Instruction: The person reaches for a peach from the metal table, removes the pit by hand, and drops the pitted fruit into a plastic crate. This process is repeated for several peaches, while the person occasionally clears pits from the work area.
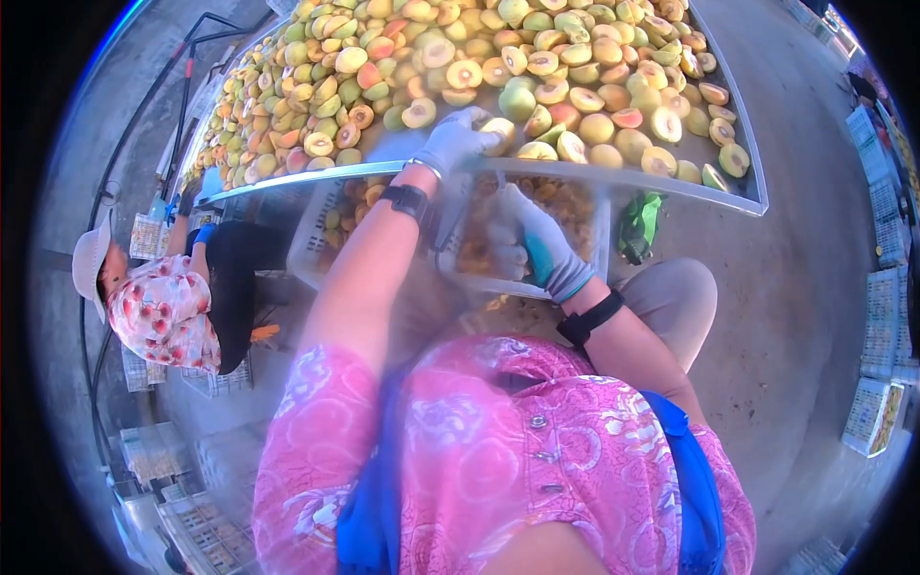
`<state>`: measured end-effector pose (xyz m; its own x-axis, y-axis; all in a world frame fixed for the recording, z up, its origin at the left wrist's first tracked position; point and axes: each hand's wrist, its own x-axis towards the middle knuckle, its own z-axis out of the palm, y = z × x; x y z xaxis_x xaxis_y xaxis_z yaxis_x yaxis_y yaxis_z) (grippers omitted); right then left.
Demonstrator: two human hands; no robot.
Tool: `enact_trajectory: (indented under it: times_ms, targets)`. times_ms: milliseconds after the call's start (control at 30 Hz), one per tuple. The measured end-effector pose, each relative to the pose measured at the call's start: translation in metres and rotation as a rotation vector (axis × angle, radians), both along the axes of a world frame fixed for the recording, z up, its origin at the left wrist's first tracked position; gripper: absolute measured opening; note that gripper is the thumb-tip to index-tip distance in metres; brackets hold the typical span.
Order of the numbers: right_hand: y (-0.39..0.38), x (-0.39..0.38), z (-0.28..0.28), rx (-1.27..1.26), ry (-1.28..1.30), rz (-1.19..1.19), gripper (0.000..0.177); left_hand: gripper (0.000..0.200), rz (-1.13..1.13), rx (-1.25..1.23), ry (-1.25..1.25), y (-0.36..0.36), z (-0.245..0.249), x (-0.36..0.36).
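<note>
My left hand (452,144), in a pale glove, reaches over the near edge of a metal tray (757,182). Its fingers are closed on a halved yellow fruit (497,136). Below the tray edge, my right hand (542,241), in a grey and teal glove, is curled above a crate (601,251) of fruit pieces. A thin object seems to stick up at its thumb, too blurred to name. Many whole and halved fruits (436,52) in yellow, green and red are heaped on the tray, around and beyond my left hand.
At the left, a person (158,311) in a hat and blue gloves sits by the tray. Another crate (309,240) stands under the tray's edge. A green bag (640,228) lies right of the crates. More crates (880,321) line the right side; others (196,522) are at lower left.
</note>
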<state>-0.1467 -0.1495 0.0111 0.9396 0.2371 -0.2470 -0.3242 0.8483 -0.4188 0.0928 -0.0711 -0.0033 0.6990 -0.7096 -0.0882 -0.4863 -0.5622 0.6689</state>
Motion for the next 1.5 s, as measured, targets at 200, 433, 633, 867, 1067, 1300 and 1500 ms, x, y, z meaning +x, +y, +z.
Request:
enact_trajectory:
  times_ms: [200, 433, 633, 867, 1067, 1300, 1500]
  targets:
    - [0.007, 0.011, -0.007, -0.607, -0.147, -0.351, 0.028, 0.048, 0.236, -0.863, 0.859, 0.016, 0.041, -0.075]
    - [0.008, 0.012, -0.005, -0.673, -0.119, -0.339, 0.026, 0.038, 0.191, -1.133, 1.020, 0.019, 0.012, -0.098]
    - [0.009, 0.012, -0.007, -0.673, -0.140, -0.364, 0.025, 0.040, 0.289, -1.098, 1.137, 0.021, 0.018, -0.127]
    - [0.010, 0.011, -0.014, -0.784, -0.165, -0.334, 0.033, 0.038, 0.270, -1.059, 1.031, 0.026, 0.018, -0.132]
    - [0.015, 0.010, -0.018, -0.722, -0.254, -0.336, 0.031, 0.032, 0.149, -1.111, 0.776, 0.020, 0.031, -0.147]
    - [0.017, 0.003, -0.019, -0.721, -0.226, -0.242, 0.032, 0.032, 0.331, -0.972, 0.824, 0.018, 0.050, -0.153]
    - [0.006, -0.008, 0.006, -0.622, 0.011, 0.010, 0.049, 0.043, 0.318, -0.943, 0.616, 0.017, 0.029, -0.149]
